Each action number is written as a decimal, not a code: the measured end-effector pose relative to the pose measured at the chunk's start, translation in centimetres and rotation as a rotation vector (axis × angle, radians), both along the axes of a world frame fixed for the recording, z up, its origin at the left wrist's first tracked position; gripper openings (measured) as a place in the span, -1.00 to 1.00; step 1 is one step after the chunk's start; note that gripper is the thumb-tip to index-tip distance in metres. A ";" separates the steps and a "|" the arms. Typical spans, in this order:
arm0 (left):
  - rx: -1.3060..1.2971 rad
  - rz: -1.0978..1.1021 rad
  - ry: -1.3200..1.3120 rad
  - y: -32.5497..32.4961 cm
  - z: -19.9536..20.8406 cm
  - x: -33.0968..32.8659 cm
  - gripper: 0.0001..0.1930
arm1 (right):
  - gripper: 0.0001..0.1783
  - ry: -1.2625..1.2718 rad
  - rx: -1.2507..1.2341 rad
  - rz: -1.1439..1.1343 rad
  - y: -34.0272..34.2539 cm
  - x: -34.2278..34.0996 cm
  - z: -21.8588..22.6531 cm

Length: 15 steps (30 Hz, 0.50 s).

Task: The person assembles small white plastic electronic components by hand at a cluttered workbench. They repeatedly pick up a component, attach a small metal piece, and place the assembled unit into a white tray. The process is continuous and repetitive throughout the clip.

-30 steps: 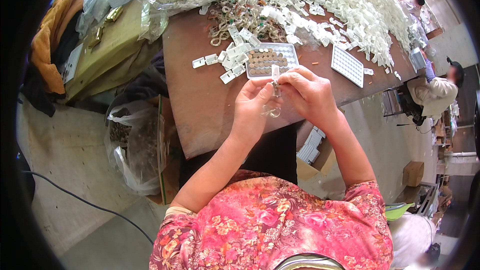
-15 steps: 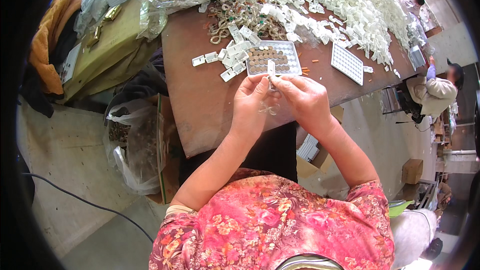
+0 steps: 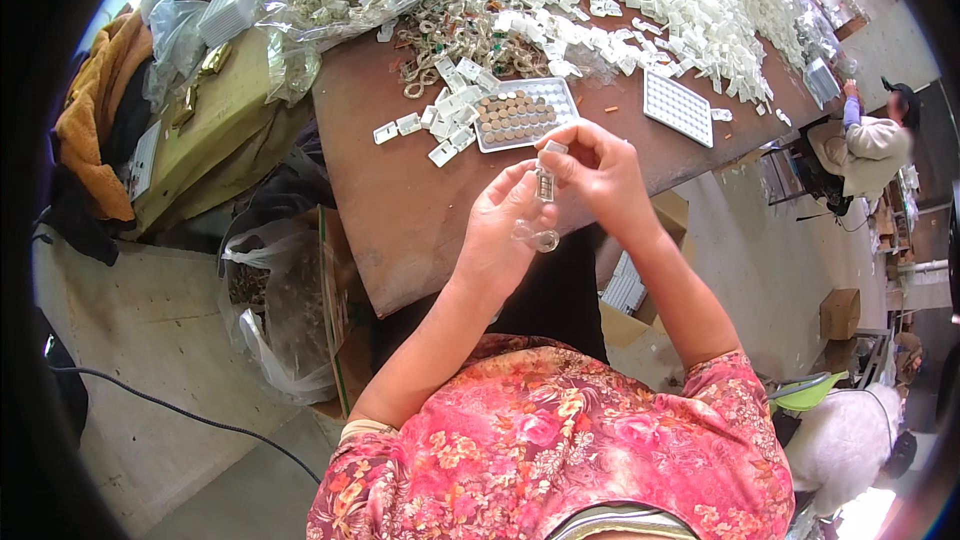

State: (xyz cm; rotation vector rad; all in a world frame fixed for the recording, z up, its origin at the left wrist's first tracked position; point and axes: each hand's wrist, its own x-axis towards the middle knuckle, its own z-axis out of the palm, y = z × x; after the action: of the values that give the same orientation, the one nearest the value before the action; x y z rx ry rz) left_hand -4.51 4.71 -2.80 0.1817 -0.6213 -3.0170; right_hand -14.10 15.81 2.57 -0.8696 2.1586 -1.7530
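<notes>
In front of me, over the table's near edge, my left hand (image 3: 500, 225) pinches a small white battery box (image 3: 545, 186). Round button cells show in its open face. A clear coil of thin wire (image 3: 537, 236) hangs below the box, by my left palm. My right hand (image 3: 608, 175) is closed, thumb and forefinger gripping a small white plastic piece (image 3: 556, 147) at the box's upper end. Whether that piece is joined to the box, I cannot tell. Just beyond stands a white tray (image 3: 562, 95) partly filled with button cells. Several white battery boxes (image 3: 455, 110) lie loose at its left.
A brown table (image 3: 385, 230) carries a large heap of white plastic parts (image 3: 690, 10) and a tangle of wire coils (image 3: 450, 35). A second white tray (image 3: 680, 108) sits to the right. Bagged cartons (image 3: 280, 290) stand left of the table; another person (image 3: 870, 145) sits far right.
The box has come down and tilted, so its cells now show. My right fingers have moved up onto the white piece. The view has shifted slightly.
</notes>
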 end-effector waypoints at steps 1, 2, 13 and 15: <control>0.014 -0.001 -0.004 0.1 0.2 0.1 -0.76 | -0.81 0.257 0.041 -0.096 -0.3 0.8 -0.3; 0.022 0.013 -0.024 0.1 0.4 0.1 -0.76 | -0.81 0.512 0.071 -0.176 -0.4 1.4 -0.6; 0.146 -0.001 0.127 0.2 0.5 0.5 -0.69 | -0.61 1.009 0.032 0.105 0.6 1.5 -0.5; 0.165 -0.012 0.127 0.5 0.6 0.4 -0.69 | -0.61 1.056 0.040 0.129 1.0 1.1 -0.4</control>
State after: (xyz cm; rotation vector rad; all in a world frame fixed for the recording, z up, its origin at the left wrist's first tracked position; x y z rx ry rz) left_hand -4.12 5.26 -2.19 -0.0070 -0.3644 -3.0606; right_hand -12.98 16.76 2.17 -2.2209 2.5369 -1.2769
